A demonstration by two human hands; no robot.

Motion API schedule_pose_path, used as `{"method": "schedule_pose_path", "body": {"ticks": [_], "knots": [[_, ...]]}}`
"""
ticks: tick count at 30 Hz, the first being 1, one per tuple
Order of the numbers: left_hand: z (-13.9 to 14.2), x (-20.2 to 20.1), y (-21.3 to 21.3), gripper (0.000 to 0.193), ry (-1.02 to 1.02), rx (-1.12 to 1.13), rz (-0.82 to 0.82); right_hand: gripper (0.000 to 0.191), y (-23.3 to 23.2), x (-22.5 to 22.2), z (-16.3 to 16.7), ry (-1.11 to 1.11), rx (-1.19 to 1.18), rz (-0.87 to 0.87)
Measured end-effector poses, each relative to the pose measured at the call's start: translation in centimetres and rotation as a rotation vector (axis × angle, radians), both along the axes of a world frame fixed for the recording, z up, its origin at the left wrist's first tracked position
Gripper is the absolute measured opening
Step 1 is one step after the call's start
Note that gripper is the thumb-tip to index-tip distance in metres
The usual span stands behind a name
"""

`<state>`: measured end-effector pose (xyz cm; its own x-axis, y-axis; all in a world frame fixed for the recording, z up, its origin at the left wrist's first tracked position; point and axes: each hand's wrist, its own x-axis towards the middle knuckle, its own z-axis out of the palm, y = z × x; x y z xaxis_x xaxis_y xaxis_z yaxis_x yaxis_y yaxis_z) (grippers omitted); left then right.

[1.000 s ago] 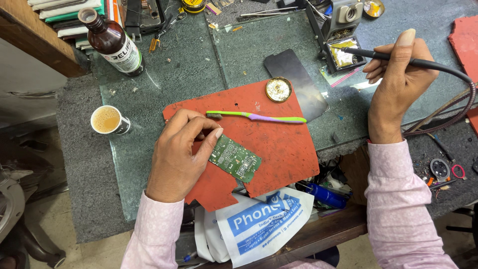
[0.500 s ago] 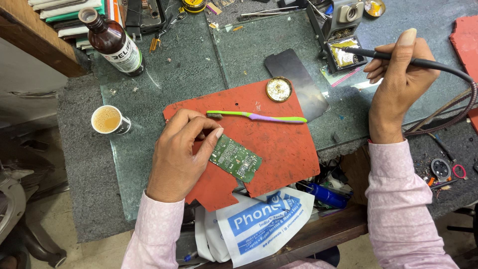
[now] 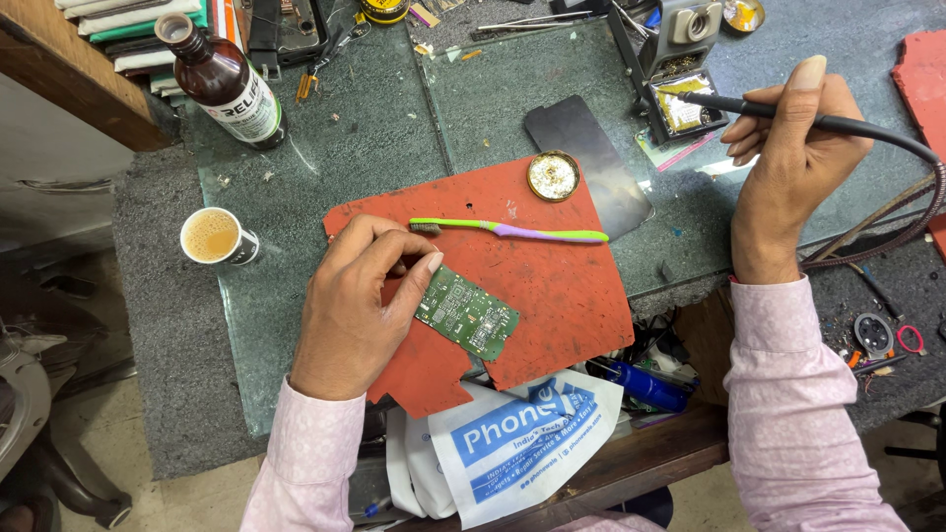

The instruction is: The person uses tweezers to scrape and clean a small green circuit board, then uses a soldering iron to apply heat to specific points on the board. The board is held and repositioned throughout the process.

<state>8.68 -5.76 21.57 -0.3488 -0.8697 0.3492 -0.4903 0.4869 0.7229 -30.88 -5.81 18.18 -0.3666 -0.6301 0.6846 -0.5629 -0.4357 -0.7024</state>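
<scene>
My left hand (image 3: 357, 300) rests on a red mat (image 3: 552, 286) and pinches the left edge of a green circuit board (image 3: 467, 311) that lies flat on the mat. My right hand (image 3: 788, 163) is raised at the right and grips a black soldering iron (image 3: 778, 113) like a pen. The iron's tip touches the yellowish sponge in a small black tray (image 3: 687, 106). A black cable (image 3: 912, 158) runs from the iron off to the right.
A green and purple toothbrush (image 3: 512, 231) and a round brass tin (image 3: 553, 175) lie on the mat. A paper cup of tea (image 3: 213, 236) and a brown bottle (image 3: 225, 84) stand at the left. A dark phone panel (image 3: 591, 163) lies beyond the mat. A white bag (image 3: 512, 443) hangs below.
</scene>
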Motion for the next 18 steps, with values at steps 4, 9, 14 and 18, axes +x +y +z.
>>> {"method": "schedule_pose_path", "body": {"ticks": [4,9,14,18], "knots": [[0.0,0.01,0.03,0.012,0.004,-0.006,0.0,0.049,0.01,0.07,0.05,-0.001,0.006,-0.004],[0.03,-0.03,-0.01,0.012,0.001,-0.013,0.0,0.049,-0.01,0.01,0.11,0.002,-0.002,0.0],[0.06,-0.04,-0.05,0.012,0.01,0.002,-0.005,0.049,0.05,-0.12,0.08,0.012,0.003,-0.001],[0.1,-0.05,-0.06,0.012,0.011,0.003,-0.006,0.049,0.02,-0.12,0.05,0.004,0.009,-0.006]]}}
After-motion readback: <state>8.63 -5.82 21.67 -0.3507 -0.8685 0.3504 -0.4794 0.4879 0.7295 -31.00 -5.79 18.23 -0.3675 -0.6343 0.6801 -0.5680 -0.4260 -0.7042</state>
